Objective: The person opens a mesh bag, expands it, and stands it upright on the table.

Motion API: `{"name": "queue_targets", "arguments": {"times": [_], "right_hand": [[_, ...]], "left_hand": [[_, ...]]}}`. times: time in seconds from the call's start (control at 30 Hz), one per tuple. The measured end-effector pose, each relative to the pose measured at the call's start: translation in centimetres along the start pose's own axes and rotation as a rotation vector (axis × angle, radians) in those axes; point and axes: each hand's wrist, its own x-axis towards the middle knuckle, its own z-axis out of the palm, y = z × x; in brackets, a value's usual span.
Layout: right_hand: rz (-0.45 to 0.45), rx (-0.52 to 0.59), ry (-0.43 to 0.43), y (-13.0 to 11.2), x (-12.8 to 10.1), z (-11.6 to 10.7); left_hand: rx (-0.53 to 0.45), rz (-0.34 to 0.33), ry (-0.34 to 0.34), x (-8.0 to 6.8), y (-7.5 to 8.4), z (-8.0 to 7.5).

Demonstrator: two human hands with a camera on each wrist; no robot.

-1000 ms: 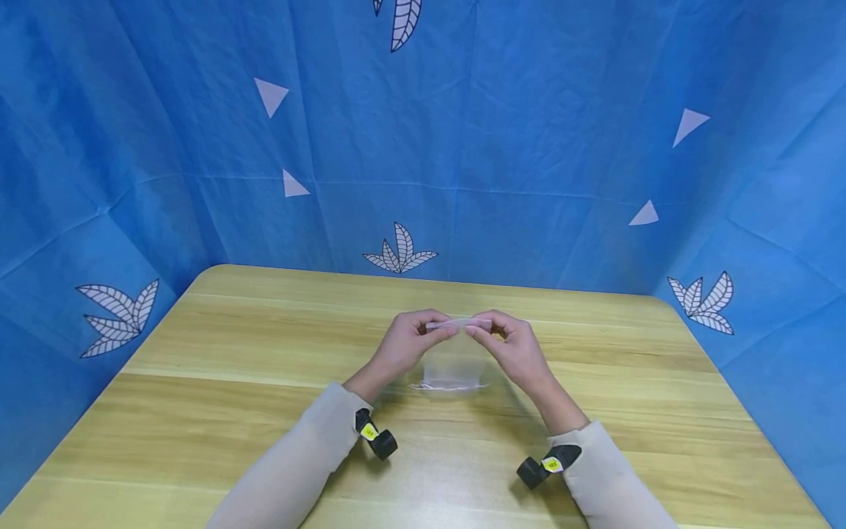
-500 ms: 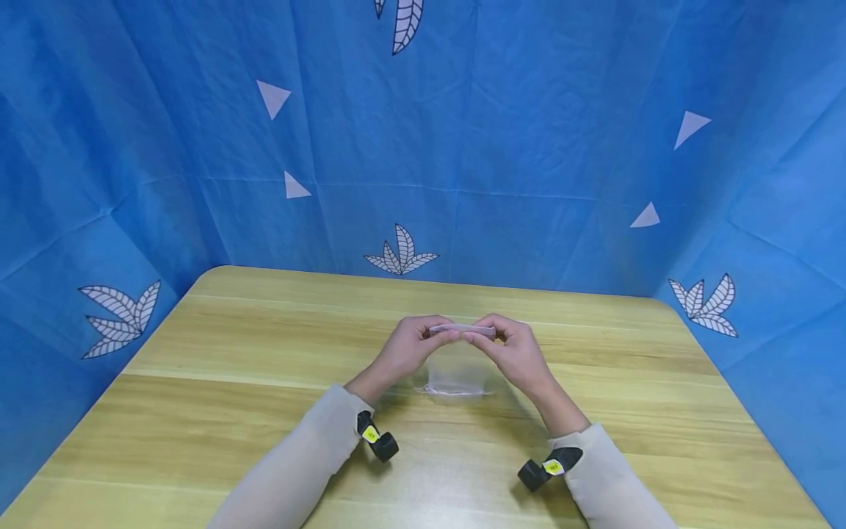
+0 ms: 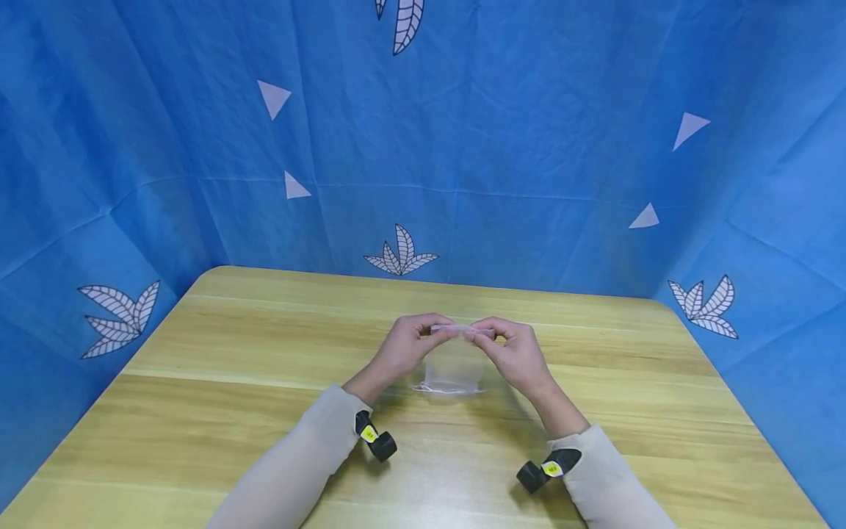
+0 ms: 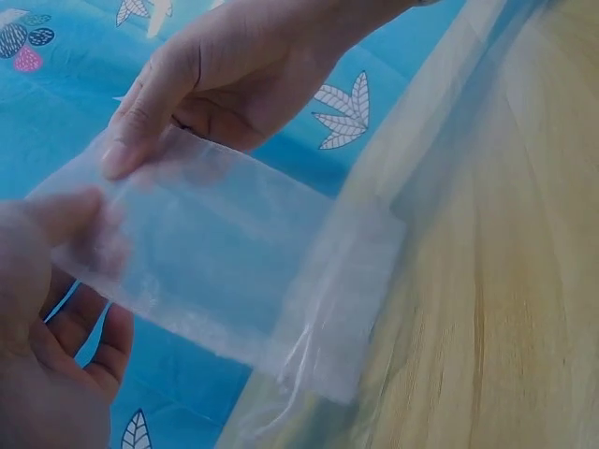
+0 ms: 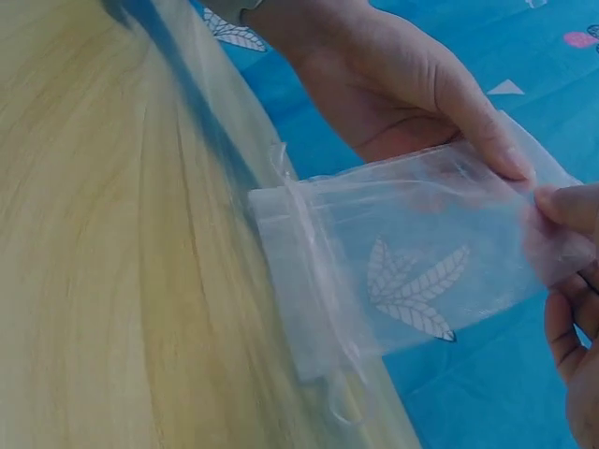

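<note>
A sheer white drawstring pouch (image 3: pixel 453 367) hangs between both hands above the table, its ribbon end lowest. My left hand (image 3: pixel 406 349) pinches one side of its upper edge, thumb on the near face. On the other side my right hand (image 3: pixel 515 354) pinches the same edge, the two thumbs almost meeting. Seen from the left wrist, the pouch (image 4: pixel 234 253) is see-through, with fingers showing behind the mesh and nothing visible inside. Its thin white drawstring (image 5: pixel 323 267) runs across the end away from the hands in the right wrist view.
The wood-grain table (image 3: pixel 231 338) spreads out under the hands. A blue curtain (image 3: pixel 529 147) with leaf and triangle prints stands behind it and on both sides. Each sleeve cuff carries a small black camera, one at the left wrist (image 3: pixel 380 441) and one at the right wrist (image 3: pixel 537 474).
The pouch's held top edge tilted towards a flatter, broader band half a second ago and now looks thinner again. Both hands keep their pinch and have shifted only slightly.
</note>
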Motion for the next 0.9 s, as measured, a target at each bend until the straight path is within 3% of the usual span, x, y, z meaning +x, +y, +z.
{"name": "queue_targets", "arguments": {"times": [0.2, 0.47, 0.9], "right_hand": [[-0.036, 0.021, 0.045, 0.56, 0.08, 0.01], [-0.081, 0.031, 0.023, 0.47, 0.03, 0.0], [-0.044, 0.044, 0.002, -0.42, -0.17, 0.14]], "left_hand": [[-0.048, 0.011, 0.004, 0.11, 0.04, -0.05], [-0.036, -0.003, -0.004, 0.09, 0.29, -0.14], [-0.001, 0.006, 0.002, -0.04, 0.12, 0.09]]}}
